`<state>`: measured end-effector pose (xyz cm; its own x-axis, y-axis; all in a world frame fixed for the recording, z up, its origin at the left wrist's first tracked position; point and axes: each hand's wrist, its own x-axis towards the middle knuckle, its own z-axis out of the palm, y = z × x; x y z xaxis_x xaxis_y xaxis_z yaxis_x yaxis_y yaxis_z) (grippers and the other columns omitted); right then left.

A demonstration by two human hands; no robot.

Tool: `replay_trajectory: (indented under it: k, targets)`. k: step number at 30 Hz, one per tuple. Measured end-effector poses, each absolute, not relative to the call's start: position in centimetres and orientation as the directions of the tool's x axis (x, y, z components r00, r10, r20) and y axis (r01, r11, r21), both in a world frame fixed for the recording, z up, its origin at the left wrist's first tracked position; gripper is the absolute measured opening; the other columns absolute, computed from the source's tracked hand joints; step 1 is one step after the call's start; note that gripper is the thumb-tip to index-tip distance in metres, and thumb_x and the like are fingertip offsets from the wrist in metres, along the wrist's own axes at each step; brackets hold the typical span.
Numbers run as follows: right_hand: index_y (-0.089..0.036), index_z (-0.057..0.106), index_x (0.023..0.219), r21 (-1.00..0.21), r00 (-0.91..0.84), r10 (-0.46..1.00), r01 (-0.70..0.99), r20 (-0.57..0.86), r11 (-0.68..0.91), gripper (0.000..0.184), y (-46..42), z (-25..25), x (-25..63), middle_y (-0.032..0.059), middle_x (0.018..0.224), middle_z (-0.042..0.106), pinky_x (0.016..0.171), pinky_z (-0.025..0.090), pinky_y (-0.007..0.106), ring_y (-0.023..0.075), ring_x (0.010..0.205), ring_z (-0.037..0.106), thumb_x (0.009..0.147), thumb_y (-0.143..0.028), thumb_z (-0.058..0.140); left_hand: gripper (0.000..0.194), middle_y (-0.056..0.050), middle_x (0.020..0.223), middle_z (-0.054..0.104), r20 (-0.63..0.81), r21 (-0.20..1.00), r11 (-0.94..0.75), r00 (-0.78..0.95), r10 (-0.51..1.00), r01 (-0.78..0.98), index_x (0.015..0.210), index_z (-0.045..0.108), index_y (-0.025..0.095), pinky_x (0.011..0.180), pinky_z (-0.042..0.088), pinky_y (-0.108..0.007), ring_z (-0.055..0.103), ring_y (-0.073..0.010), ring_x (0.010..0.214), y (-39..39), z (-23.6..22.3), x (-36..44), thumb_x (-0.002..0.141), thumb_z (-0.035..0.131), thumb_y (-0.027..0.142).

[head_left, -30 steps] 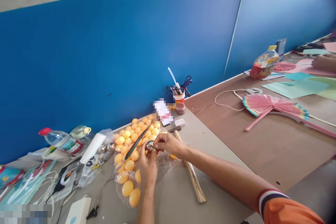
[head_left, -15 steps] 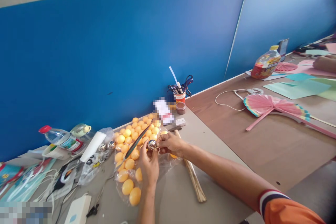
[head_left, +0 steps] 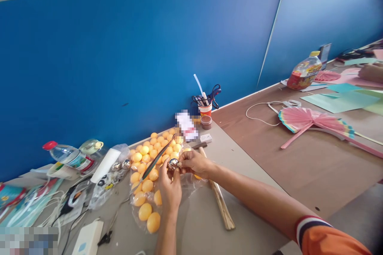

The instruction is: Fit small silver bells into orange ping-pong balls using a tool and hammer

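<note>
Between the thumb and fingers of my left hand (head_left: 170,187) is a small shiny silver ball (head_left: 173,164). My right hand (head_left: 195,163) pinches at the ball's right side, and whatever sits in that pinch is too small to make out. Just left of and behind both hands lies a clear plastic bag of orange balls (head_left: 147,186), with dark-handled tweezers (head_left: 155,163) resting across it. Under my right wrist runs a wooden stick (head_left: 222,203). Two more silver balls (head_left: 126,164) lie left of the bag.
A red-capped bottle (head_left: 70,156), a white roll (head_left: 105,165) and cables crowd the left. A cup of tools (head_left: 205,109) and a small lidded tub (head_left: 206,122) stand by the blue partition (head_left: 119,55). Rightward are a pink paper fan (head_left: 311,119), a drink bottle (head_left: 304,71) and another person's hand (head_left: 372,72).
Both hands stay in almost the same place around the silver ball, with my right fingers shifting slightly at its side. The view has tilted a little.
</note>
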<state>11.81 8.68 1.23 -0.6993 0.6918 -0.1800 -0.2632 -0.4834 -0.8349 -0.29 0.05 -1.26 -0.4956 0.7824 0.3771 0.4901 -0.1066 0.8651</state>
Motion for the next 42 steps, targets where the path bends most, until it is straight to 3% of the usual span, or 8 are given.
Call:
replay_trajectory:
  k: [8, 17, 22, 29, 32, 36, 39, 42]
  targets:
    - [-0.018, 0.060, 0.067, -0.887, -0.684, 0.724, -0.274, -0.093, -0.373, 0.027, 8.7, 0.8, 11.5, -0.0032, 0.055, 0.067, 0.056, 0.040, 0.024, 0.0094, 0.049, 0.055, 0.060, -0.030, 0.083, 0.049, -0.011, 0.102, 0.074, 0.259, 0.924, -0.031, -0.563, 0.785, 0.382, 0.126, 0.064, 0.020, 0.082, 0.057, -0.041, 0.070, -0.0252, 0.085, -0.1, -0.2, 0.2, 0.085, 0.067, 0.047]
    - [-0.019, 0.057, 0.060, -0.888, -0.672, 0.725, -0.227, -0.154, -0.399, 0.017, 8.7, 1.3, 11.7, -0.0049, 0.051, 0.063, 0.055, 0.041, 0.023, 0.0081, 0.045, 0.053, 0.063, -0.018, 0.073, 0.043, -0.017, 0.116, 0.072, 0.354, 0.883, -0.081, -0.541, 0.763, 0.462, 0.122, 0.065, 0.020, 0.098, 0.054, -0.049, 0.068, -0.0332, 0.112, 0.0, -1.0, 0.3, 0.086, 0.065, 0.044]
    - [-0.018, 0.055, 0.055, -0.917, -0.617, 0.759, -0.148, -0.207, -0.370, 0.020, 8.4, 1.3, 11.4, -0.0046, 0.045, 0.057, 0.053, 0.041, 0.022, 0.0085, 0.044, 0.050, 0.069, -0.009, 0.067, 0.043, -0.018, 0.113, 0.071, 0.375, 0.866, -0.092, -0.516, 0.771, 0.492, 0.118, 0.067, 0.018, 0.097, 0.054, -0.051, 0.069, -0.0335, 0.107, 0.0, -1.0, 0.4, 0.085, 0.066, 0.045]
    - [-0.018, 0.058, 0.067, -0.883, -0.698, 0.694, -0.203, -0.173, -0.424, 0.015, 9.2, 2.9, 12.7, -0.0048, 0.052, 0.057, 0.060, 0.048, 0.026, 0.0103, 0.048, 0.052, 0.073, -0.021, 0.072, 0.056, -0.013, 0.117, 0.072, 0.132, 0.987, -0.061, -0.524, 0.841, 0.150, 0.129, 0.064, 0.021, 0.091, 0.056, -0.040, 0.070, -0.0280, 0.105, -0.1, 0.2, 0.3, 0.082, 0.073, 0.051]
    - [-0.018, 0.057, 0.070, -0.949, -0.627, 0.772, -0.171, -0.102, -0.264, 0.014, 9.9, 3.5, 13.5, -0.0057, 0.053, 0.054, 0.057, 0.042, 0.024, 0.0092, 0.049, 0.049, 0.077, -0.022, 0.069, 0.062, -0.009, 0.109, 0.074, 0.051, 0.996, -0.080, -0.519, 0.853, -0.033, 0.133, 0.061, 0.022, 0.085, 0.058, -0.038, 0.073, -0.0244, 0.090, -0.1, 0.3, 0.2, 0.080, 0.076, 0.048]
    - [-0.018, 0.063, 0.076, -0.957, -0.527, 0.850, 0.248, 0.000, 0.153, 0.007, 9.9, 3.2, 13.4, -0.0001, 0.069, 0.065, 0.064, 0.043, 0.025, 0.0143, 0.065, 0.060, 0.082, -0.015, 0.062, 0.056, -0.008, 0.106, 0.074, 0.008, 0.978, -0.113, -0.513, 0.858, -0.174, 0.129, 0.064, 0.022, 0.085, 0.058, -0.039, 0.073, -0.0231, 0.087, 0.1, 0.2, 0.1, 0.079, 0.078, 0.043]
    - [-0.016, 0.071, 0.093, -0.697, -0.636, 0.770, 0.529, 0.051, 0.484, 0.015, 8.8, 2.6, 12.9, 0.0104, 0.099, 0.073, 0.080, 0.047, 0.031, 0.0229, 0.091, 0.067, 0.085, -0.013, 0.059, 0.053, -0.006, 0.105, 0.074, 0.006, 0.952, -0.165, -0.523, 0.852, -0.259, 0.122, 0.067, 0.021, 0.084, 0.059, -0.038, 0.072, -0.0216, 0.085, 0.3, 0.5, 0.1, 0.074, 0.082, 0.039]
    - [-0.012, 0.072, 0.108, -0.351, -0.772, 0.635, 0.588, 0.022, 0.728, 0.024, 7.4, 2.3, 12.4, 0.0190, 0.116, 0.069, 0.091, 0.048, 0.041, 0.0306, 0.106, 0.065, 0.087, -0.015, 0.060, 0.049, -0.004, 0.096, 0.074, -0.006, 0.934, -0.188, -0.539, 0.842, -0.303, 0.114, 0.069, 0.020, 0.080, 0.059, -0.036, 0.071, -0.0194, 0.079, 0.3, 1.1, 0.3, 0.070, 0.084, 0.037]
